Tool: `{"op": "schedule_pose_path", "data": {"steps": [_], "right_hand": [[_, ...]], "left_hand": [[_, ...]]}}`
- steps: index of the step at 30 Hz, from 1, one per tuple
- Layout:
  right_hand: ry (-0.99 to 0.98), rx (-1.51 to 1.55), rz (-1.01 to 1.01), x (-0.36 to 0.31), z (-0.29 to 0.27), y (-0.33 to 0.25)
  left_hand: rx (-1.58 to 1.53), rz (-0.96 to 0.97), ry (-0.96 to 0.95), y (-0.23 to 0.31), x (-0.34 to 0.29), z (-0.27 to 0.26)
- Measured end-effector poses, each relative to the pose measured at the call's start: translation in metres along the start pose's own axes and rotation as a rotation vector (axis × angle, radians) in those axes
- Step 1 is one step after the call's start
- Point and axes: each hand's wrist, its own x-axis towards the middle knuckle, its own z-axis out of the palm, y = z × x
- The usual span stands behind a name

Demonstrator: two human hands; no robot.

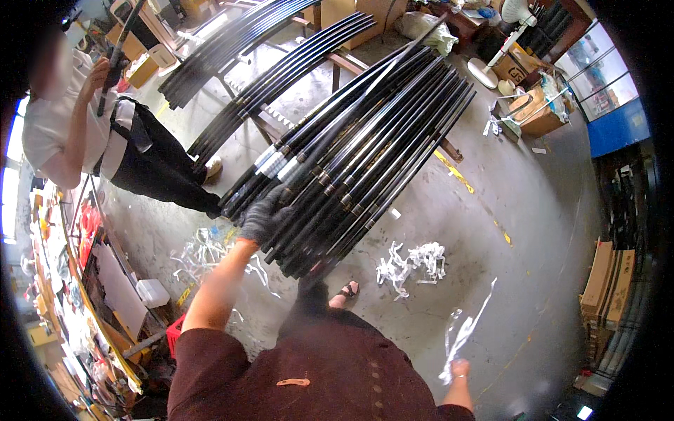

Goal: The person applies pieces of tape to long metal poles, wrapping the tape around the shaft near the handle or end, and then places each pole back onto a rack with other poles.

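Observation:
My left hand point(264, 219), in a dark glove, is at the near end of a bundle of long black rods point(379, 133) that look like fishing rods. Its fingers are closed around one black rod, which lies slantwise over the others and is blurred. Several rods have pale silvery bands point(270, 165) near my glove. Low on the right, my right hand point(458, 368) is held away from the bundle, closed on crumpled white plastic strips point(465, 335) that trail upward. Its fingers are partly hidden by the strips.
More black rods point(274, 88) lie on racks farther back. At left stands a co-worker point(77, 126) holding a dark rod. White strip scraps point(411, 266) litter the grey floor. A white fan point(502, 42), cardboard boxes point(540, 112) and a cluttered bench point(77, 302) stand around.

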Motion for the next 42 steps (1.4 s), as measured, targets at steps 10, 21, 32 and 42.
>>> {"op": "schedule_pose_path", "data": {"steps": [10, 21, 32, 42], "right_hand": [[-0.007, -0.010, 0.104, -0.116, -0.004, -0.012], [-0.023, 0.004, 0.045, -0.132, -0.038, -0.079], [-0.117, 0.275, 0.003, -0.090, -0.046, -0.177], [-0.176, 0.982, 0.018, -0.066, -0.018, -0.175]], "left_hand": [[0.464, -0.135, -0.126, -0.069, 0.103, 0.111], [0.440, 0.059, 0.052, -0.109, 0.089, 0.113], [0.804, -0.271, -0.072, -0.136, 0.010, -0.008], [0.304, -0.227, -0.143, -0.084, -0.022, -0.038]]}}
